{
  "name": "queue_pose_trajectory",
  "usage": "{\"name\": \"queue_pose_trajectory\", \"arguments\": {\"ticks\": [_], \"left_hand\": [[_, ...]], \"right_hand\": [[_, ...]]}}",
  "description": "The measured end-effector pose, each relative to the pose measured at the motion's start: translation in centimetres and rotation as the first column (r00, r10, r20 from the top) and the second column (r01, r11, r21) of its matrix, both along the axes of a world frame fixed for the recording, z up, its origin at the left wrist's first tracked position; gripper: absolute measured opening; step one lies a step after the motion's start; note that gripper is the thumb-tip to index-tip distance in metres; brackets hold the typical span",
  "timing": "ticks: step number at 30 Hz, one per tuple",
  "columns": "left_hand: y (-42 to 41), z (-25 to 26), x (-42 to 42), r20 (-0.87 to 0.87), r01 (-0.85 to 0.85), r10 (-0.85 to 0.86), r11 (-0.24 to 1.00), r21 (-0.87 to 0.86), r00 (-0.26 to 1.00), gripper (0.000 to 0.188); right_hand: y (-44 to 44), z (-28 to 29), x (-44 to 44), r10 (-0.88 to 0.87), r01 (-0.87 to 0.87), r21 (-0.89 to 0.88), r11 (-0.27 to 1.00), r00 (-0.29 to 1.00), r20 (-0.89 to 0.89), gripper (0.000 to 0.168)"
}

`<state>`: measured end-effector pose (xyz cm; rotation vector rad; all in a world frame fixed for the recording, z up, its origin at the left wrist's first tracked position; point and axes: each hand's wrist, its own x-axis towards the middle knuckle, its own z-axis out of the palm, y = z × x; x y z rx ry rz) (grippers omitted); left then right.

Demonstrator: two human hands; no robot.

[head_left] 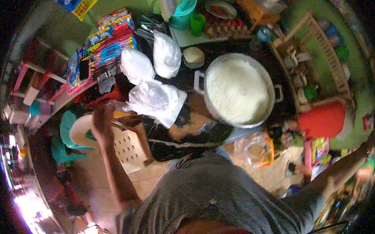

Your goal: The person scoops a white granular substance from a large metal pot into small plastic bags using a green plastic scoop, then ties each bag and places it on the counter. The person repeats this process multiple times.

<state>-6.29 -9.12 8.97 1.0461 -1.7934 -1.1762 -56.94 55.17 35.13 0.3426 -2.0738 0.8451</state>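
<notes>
My left hand (103, 115) is blurred at the table's left side, beside a crumpled clear plastic bag (154, 95) with something white in it. Its fingers are hard to make out, so I cannot tell whether it grips the plastic. Behind that bag stand two filled bags of white contents, one rounded (136, 65) and one taller (167, 56). A large two-handled metal pot (208, 100) holds a heap of pale, powdery or fine-grained stuff (238, 87). My right arm stretches far right, where my right hand (368, 146) is dark and small at the picture's rim.
Colourful packets (111, 46) stand in a pink-edged container at left. A small lidded tub (193, 57) and green cup (197, 24) sit behind the pot. A beige plastic chair (129, 149) stands below my left hand. At right are a wooden rack (329, 54) and red object (322, 120).
</notes>
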Motion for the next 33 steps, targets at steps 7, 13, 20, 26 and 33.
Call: {"name": "queue_pose_trajectory", "arguments": {"ticks": [7, 13, 20, 26, 33], "left_hand": [[-0.7, -4.9, -26.0, 0.041, 0.513, -0.620, 0.682, 0.522, 0.783, 0.032], [-1.7, -12.5, -35.9, 0.175, 0.106, -0.369, 0.628, 0.771, 0.913, 0.020], [-3.6, -16.9, -38.6, 0.202, 0.027, -0.267, 0.663, 0.748, 0.942, 0.024], [-4.3, -17.7, -39.2, 0.150, -0.023, -0.145, 0.641, 0.767, 0.978, 0.022], [-3.0, -13.6, -39.4, 0.377, 0.061, -0.317, 0.829, 0.556, 0.870, 0.028]], "right_hand": [[-16.6, -7.6, -5.6, 0.427, -0.525, 0.031, 0.851, 0.724, 0.541, 0.029], [-25.2, -10.8, -0.3, 0.254, -0.823, 0.455, 0.341, 0.546, 0.798, 0.023], [-26.2, -11.9, -0.2, 0.278, -0.905, 0.320, 0.279, 0.395, 0.876, 0.023], [-30.0, -14.1, -1.7, 0.370, -0.938, 0.324, 0.126, 0.347, 0.862, 0.021], [-32.6, -16.3, -2.2, 0.504, -0.949, 0.313, -0.045, 0.249, 0.827, 0.021]]}}
